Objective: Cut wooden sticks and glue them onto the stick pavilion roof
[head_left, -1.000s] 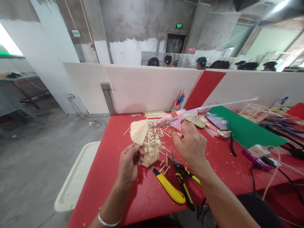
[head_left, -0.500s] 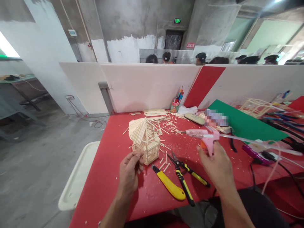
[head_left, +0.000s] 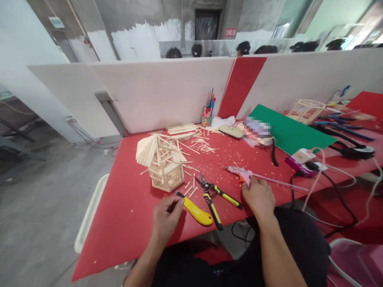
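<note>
My right hand (head_left: 259, 199) is closed round the grip of a pink hot glue gun (head_left: 243, 173), held low at the tabletop with its nozzle to the left. A long clear glue stick (head_left: 278, 182) trails from its back. My left hand (head_left: 166, 217) is closed, thumb and fingers drawn together beside a yellow utility knife (head_left: 197, 211); what it may hold is hidden. Beyond it stands a small house model of thin wooden sticks (head_left: 167, 175), its roof partly covered. Yellow-and-black pruning shears (head_left: 214, 195) lie with blades apart between my hands.
Loose sticks (head_left: 182, 128) and scraps lie behind the model. A pen cup (head_left: 206, 119), an oval case (head_left: 231, 131) and a green sheet (head_left: 287, 127) are farther back. Cables run from a purple power strip (head_left: 299, 165) at right. A white partition (head_left: 167, 91) bounds the table.
My right hand has lowered the glue gun towards the tabletop. My left hand has drawn back from the stick house to beside the knife. The view has tilted down and shifted.
</note>
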Demonstrator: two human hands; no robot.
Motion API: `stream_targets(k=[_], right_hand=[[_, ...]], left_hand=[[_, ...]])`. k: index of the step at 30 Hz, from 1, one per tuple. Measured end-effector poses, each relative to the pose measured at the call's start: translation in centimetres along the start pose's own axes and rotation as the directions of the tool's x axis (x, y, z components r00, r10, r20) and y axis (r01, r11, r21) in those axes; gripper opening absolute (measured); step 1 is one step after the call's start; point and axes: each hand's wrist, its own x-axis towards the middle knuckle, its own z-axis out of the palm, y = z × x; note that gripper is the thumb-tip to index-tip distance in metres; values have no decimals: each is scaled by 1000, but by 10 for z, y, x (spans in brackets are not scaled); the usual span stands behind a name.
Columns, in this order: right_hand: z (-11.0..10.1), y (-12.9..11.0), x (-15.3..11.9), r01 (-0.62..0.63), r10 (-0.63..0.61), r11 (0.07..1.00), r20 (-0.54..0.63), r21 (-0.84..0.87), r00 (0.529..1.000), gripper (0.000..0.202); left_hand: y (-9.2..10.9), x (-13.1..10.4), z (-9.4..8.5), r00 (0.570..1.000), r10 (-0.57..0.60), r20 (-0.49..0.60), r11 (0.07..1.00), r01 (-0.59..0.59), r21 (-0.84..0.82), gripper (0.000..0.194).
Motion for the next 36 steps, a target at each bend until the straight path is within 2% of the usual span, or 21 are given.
stream_targets(k=[2, 4, 5, 7, 9, 10, 12, 16, 20, 24, 27, 30, 33, 36], right_hand=[[-6, -7, -6, 93, -86, 993, -97, 70, 992, 42], [-12, -19, -16, 283, -254, 934, -150, 217, 955, 34], [-13, -26, -23, 385, -361, 874, -135, 297, 923, 30], [-13, -41, -37, 513, -544, 767, -34, 385, 838, 28], [-8, -57, -51, 597, -655, 716, 52, 361, 754, 27], [-6, -63, -57, 619, -678, 705, 75, 346, 731, 26], [-1, -74, -65, 645, -700, 696, 100, 315, 707, 26], [1, -88, -69, 672, -718, 689, 127, 273, 685, 29], [-3, -103, -61, 692, -725, 686, 142, 225, 673, 28], [-4, -115, -53, 710, -734, 679, 177, 187, 655, 27], [-3, -119, -47, 701, -716, 697, 188, 152, 672, 30], [-2, -122, -39, 694, -704, 708, 194, 130, 683, 30], [0, -129, -30, 725, -736, 674, 220, 141, 641, 26], [2, -137, -23, 761, -772, 629, 247, 161, 586, 19]], left_hand=[[-8, 2, 6, 992, 125, 30, 981, -128, 146, 17], [-14, 6, 12, 970, 235, 62, 940, -243, 241, 16], [-16, 7, 14, 959, 268, 90, 918, -283, 277, 17], [-17, 9, 18, 937, 303, 173, 877, -345, 334, 19], [-16, 9, 19, 915, 312, 257, 842, -391, 371, 19], [-16, 8, 18, 906, 313, 284, 831, -406, 381, 19], [-15, 5, 15, 903, 305, 303, 829, -409, 382, 19], [-20, -1, 5, 934, 242, 262, 874, -327, 360, 20], [-26, -1, 1, 969, 180, 168, 922, -225, 314, 20], [-24, 5, 2, 983, 159, 91, 927, -181, 328, 20], [-17, 12, 6, 988, 120, 94, 879, -150, 452, 22], [-10, 19, 13, 990, 48, 132, 742, -124, 659, 24], [-7, 25, 18, 981, -2, 192, 639, -147, 755, 26], [-7, 26, 19, 983, -7, 183, 649, -135, 749, 26]])
